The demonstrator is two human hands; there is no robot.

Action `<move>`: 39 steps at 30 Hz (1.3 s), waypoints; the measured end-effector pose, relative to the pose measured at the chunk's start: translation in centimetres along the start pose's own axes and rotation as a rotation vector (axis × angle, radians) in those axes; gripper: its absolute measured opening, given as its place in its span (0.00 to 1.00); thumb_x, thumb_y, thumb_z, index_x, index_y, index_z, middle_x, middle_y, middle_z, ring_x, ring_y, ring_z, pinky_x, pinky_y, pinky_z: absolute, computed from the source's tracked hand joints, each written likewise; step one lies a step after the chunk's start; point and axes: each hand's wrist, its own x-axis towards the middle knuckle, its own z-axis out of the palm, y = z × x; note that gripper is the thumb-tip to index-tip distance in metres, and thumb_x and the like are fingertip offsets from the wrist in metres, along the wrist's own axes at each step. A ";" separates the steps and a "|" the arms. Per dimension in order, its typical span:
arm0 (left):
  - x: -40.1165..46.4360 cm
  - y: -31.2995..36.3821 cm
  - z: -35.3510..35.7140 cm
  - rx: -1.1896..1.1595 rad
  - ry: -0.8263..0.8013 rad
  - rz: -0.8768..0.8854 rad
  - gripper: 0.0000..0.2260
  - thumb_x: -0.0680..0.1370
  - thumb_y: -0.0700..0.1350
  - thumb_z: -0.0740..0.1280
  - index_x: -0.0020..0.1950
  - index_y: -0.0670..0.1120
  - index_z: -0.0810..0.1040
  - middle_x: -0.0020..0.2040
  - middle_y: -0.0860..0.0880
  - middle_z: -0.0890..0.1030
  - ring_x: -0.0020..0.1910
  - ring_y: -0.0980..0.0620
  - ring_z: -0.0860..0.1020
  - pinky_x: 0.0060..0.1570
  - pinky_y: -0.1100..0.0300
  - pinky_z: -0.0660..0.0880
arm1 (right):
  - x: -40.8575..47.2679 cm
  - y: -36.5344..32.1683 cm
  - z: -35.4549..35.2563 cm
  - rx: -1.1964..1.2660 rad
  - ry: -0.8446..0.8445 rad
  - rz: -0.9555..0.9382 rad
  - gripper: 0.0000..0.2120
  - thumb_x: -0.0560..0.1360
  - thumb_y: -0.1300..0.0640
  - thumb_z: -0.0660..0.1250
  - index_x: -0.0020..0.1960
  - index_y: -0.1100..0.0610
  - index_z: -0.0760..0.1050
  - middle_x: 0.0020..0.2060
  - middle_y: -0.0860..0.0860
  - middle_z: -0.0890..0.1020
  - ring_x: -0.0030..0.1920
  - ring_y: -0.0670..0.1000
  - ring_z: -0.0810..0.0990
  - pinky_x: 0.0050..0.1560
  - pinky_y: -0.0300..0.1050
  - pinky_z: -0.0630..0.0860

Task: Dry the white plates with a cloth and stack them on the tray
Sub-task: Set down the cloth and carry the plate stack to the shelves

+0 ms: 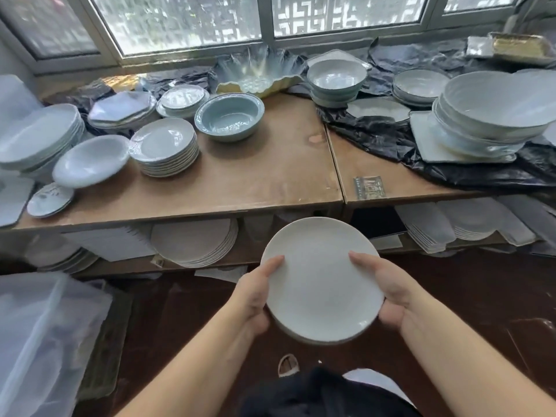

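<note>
Both hands, left hand [255, 291] and right hand [391, 291], grip white plate [320, 281] at opposite rims; surface [270, 176] straight ahead.

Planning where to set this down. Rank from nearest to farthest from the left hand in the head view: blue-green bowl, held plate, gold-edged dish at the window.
1. Held plate: gripped by the left hand.
2. Blue-green bowl: mid-table, ahead.
3. Gold-edged dish: at the window, behind the bowl.

Daylit windows [192, 22] back a worn wooden table [270, 176] above dark reddish floor [481, 296].
</note>
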 end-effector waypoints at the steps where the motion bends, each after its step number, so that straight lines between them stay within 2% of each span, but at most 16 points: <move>1: 0.9 1.2 0.2 0.009 -0.004 0.000 0.16 0.81 0.50 0.70 0.62 0.40 0.84 0.54 0.40 0.88 0.50 0.40 0.88 0.46 0.50 0.82 | 0.8 -0.8 0.7 0.012 -0.003 0.000 0.15 0.81 0.54 0.70 0.63 0.62 0.82 0.54 0.63 0.88 0.54 0.66 0.87 0.51 0.59 0.81; 9: 8.9 8.7 2.7 0.036 -0.025 0.000 0.18 0.80 0.52 0.71 0.64 0.41 0.83 0.57 0.40 0.87 0.56 0.38 0.86 0.61 0.42 0.80 | 9.4 -7.3 3.6 0.055 -0.014 0.025 0.15 0.81 0.53 0.70 0.63 0.62 0.82 0.53 0.62 0.88 0.48 0.65 0.89 0.50 0.59 0.82; 15: 15.6 14.0 6.6 0.018 0.003 0.015 0.18 0.81 0.51 0.71 0.65 0.40 0.82 0.56 0.40 0.88 0.55 0.39 0.87 0.56 0.45 0.81 | 17.8 -14.0 4.4 0.020 -0.061 0.036 0.16 0.80 0.52 0.71 0.63 0.61 0.82 0.53 0.62 0.88 0.48 0.65 0.89 0.48 0.58 0.83; 18: 18.3 16.4 8.4 0.024 0.039 0.037 0.19 0.80 0.53 0.71 0.65 0.42 0.82 0.56 0.41 0.88 0.57 0.39 0.86 0.61 0.43 0.80 | 21.2 -17.7 5.2 -0.010 -0.091 0.059 0.17 0.79 0.52 0.72 0.64 0.62 0.81 0.54 0.62 0.88 0.50 0.66 0.88 0.51 0.59 0.82; 23: 22.2 19.6 10.1 -0.011 0.091 0.009 0.19 0.80 0.54 0.71 0.64 0.43 0.83 0.55 0.41 0.88 0.54 0.41 0.87 0.62 0.44 0.80 | 26.5 -22.2 7.0 -0.054 -0.140 0.105 0.17 0.80 0.51 0.72 0.64 0.61 0.82 0.55 0.62 0.88 0.51 0.65 0.88 0.53 0.59 0.82; 27: 25.1 21.3 10.1 -0.043 0.101 -0.046 0.20 0.80 0.56 0.70 0.65 0.43 0.82 0.56 0.40 0.88 0.53 0.39 0.87 0.57 0.44 0.81 | 29.8 -23.8 8.3 -0.060 -0.148 0.143 0.18 0.79 0.52 0.73 0.64 0.61 0.81 0.55 0.62 0.88 0.52 0.65 0.88 0.53 0.60 0.82; 33: 30.5 23.9 8.9 0.001 0.118 -0.080 0.20 0.79 0.56 0.72 0.65 0.45 0.82 0.56 0.42 0.88 0.54 0.40 0.87 0.64 0.40 0.79 | 34.9 -24.4 10.6 -0.049 -0.089 0.189 0.20 0.76 0.52 0.76 0.63 0.61 0.82 0.55 0.62 0.88 0.53 0.66 0.88 0.57 0.65 0.83; 35: 32.4 24.9 8.3 0.042 0.137 -0.099 0.20 0.78 0.57 0.72 0.65 0.46 0.82 0.54 0.44 0.89 0.53 0.41 0.88 0.62 0.39 0.81 | 36.5 -24.2 11.3 -0.034 -0.065 0.203 0.20 0.76 0.51 0.76 0.64 0.61 0.82 0.55 0.62 0.88 0.54 0.66 0.88 0.59 0.67 0.82; 37: 34.5 25.9 7.7 0.078 0.136 -0.105 0.20 0.79 0.57 0.72 0.65 0.46 0.81 0.54 0.45 0.89 0.52 0.42 0.88 0.56 0.42 0.83 | 38.2 -24.0 12.1 -0.016 -0.050 0.189 0.21 0.74 0.51 0.77 0.63 0.61 0.83 0.56 0.61 0.88 0.54 0.65 0.88 0.62 0.66 0.81; 39: 36.7 26.9 7.2 0.100 0.141 -0.103 0.20 0.79 0.56 0.73 0.66 0.45 0.81 0.55 0.45 0.89 0.54 0.42 0.87 0.56 0.45 0.83 | 39.8 -23.8 12.8 0.005 -0.040 0.179 0.21 0.73 0.51 0.78 0.63 0.60 0.83 0.56 0.60 0.88 0.55 0.64 0.88 0.62 0.64 0.81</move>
